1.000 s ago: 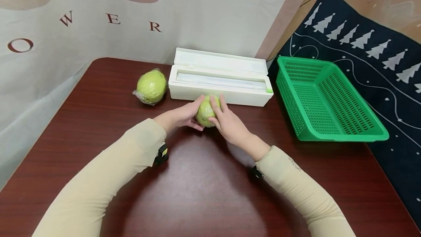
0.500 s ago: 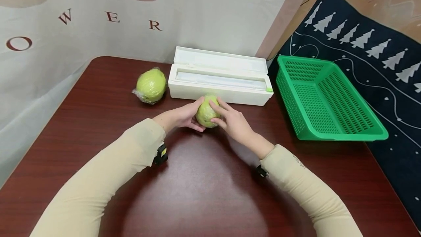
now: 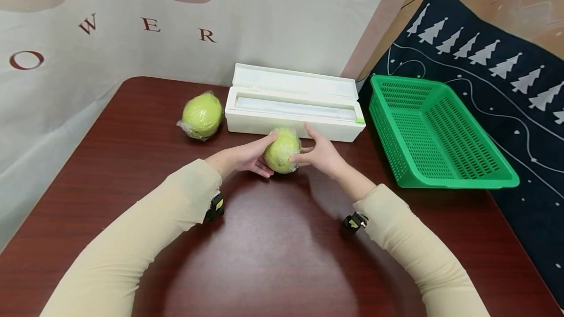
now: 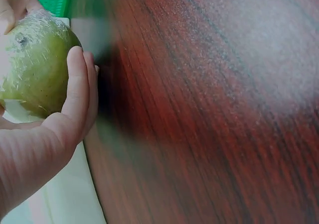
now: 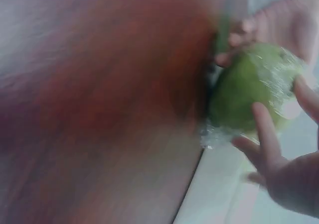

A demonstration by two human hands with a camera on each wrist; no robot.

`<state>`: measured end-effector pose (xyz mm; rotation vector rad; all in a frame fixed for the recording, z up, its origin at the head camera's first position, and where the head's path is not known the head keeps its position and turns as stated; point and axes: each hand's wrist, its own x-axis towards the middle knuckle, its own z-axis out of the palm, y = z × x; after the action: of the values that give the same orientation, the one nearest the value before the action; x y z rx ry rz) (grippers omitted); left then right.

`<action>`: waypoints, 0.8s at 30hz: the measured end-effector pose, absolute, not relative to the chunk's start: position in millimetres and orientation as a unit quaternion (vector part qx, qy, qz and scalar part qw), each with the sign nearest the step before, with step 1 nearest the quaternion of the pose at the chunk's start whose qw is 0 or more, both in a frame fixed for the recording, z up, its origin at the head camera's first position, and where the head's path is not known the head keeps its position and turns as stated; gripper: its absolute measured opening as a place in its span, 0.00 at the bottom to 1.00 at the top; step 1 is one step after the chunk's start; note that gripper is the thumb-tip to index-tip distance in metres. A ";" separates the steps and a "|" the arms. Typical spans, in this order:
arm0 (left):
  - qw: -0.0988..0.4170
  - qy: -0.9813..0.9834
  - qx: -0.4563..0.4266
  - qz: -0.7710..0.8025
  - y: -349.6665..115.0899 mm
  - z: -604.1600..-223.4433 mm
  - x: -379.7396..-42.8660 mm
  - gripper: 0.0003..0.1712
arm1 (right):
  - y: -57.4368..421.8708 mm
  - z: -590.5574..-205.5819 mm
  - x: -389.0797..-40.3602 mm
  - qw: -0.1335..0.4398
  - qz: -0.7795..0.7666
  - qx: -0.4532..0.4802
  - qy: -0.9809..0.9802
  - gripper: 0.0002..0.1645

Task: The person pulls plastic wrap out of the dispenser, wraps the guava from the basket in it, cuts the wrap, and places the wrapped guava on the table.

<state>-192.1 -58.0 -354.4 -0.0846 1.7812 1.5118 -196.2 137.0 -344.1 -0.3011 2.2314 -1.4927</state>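
Note:
A round green fruit (image 3: 282,150) wrapped in cling film is held just in front of the white box. My left hand (image 3: 248,155) grips it from the left, thumb near the top and fingers underneath. On its right side my right hand (image 3: 325,154) touches the film with spread, fairly straight fingers; the index finger is off the fruit. The left wrist view shows a dark spot on the end of the fruit (image 4: 37,59) and the left fingers along its side. In the right wrist view, loose film bunches at the lower edge of the fruit (image 5: 244,92).
Another film-wrapped green fruit (image 3: 202,115) sits at the back left of the brown table (image 3: 273,258). The white cling film box (image 3: 291,124), lid up, has a roll (image 3: 295,106) inside. A green plastic basket (image 3: 440,136) stands on the right.
My right hand has slid from the top of the fruit out to its right side, fingers spreading. The fruit has turned and shifted slightly right in the left hand's grip.

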 end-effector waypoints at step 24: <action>0.367 0.752 0.019 0.548 -54.7 -354.0 -191.2 0.40 | 141.8 -348.8 -202.7 0.389 -0.624 -0.087 0.672 0.35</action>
<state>-191.2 -54.7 -354.0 0.0479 1.9313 1.4071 -202.7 141.8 -348.8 -0.2200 1.7085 -1.5865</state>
